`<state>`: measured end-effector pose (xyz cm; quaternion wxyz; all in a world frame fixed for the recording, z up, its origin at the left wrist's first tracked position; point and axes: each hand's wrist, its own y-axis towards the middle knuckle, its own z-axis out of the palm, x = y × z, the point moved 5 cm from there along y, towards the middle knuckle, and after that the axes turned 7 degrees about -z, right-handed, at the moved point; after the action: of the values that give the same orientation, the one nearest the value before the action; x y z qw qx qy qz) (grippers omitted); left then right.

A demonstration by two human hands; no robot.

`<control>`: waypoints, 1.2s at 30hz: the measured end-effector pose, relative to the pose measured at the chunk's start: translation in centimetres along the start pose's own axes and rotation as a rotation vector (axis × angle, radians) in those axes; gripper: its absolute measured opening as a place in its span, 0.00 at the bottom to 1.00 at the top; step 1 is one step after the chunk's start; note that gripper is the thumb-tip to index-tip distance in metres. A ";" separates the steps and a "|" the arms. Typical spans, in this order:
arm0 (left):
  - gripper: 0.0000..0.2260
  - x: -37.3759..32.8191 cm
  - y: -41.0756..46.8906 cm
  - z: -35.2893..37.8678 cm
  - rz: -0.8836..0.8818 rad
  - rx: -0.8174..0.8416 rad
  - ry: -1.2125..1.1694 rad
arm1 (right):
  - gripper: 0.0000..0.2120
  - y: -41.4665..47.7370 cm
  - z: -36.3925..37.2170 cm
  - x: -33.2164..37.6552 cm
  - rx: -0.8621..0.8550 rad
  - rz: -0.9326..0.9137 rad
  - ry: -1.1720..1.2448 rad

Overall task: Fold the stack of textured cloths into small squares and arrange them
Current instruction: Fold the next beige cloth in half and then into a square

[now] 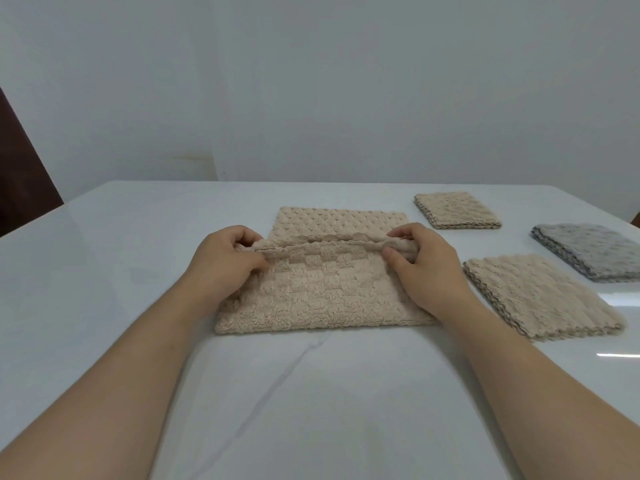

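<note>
Both your bare forearms stretch forward from the lower corners and angle in toward the middle: your left forearm (114, 386) from the bottom left, your right forearm (540, 393) from the bottom right. Your left hand (225, 263) is knuckles-up, with the fingers curled over and the thumb pointing inward, pinching the raised edge of the cloth (322, 296). Your right hand (427, 268) mirrors it, fingers curled over the same edge and thumb pressed against it from the near side. Your hands sit level with each other and well apart, one at each end of that edge.
</note>
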<state>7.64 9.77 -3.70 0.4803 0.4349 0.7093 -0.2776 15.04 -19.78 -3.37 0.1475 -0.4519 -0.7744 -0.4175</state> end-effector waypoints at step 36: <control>0.09 0.9 1.0 -0.7 0.054 -0.120 -0.355 | 0.20 0.1 -0.9 -2.0 -0.202 0.194 0.248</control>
<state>8.07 11.15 -4.25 0.6303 0.3686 0.6169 -0.2939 16.09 -21.56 -4.00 0.2353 -0.4823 -0.6572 -0.5292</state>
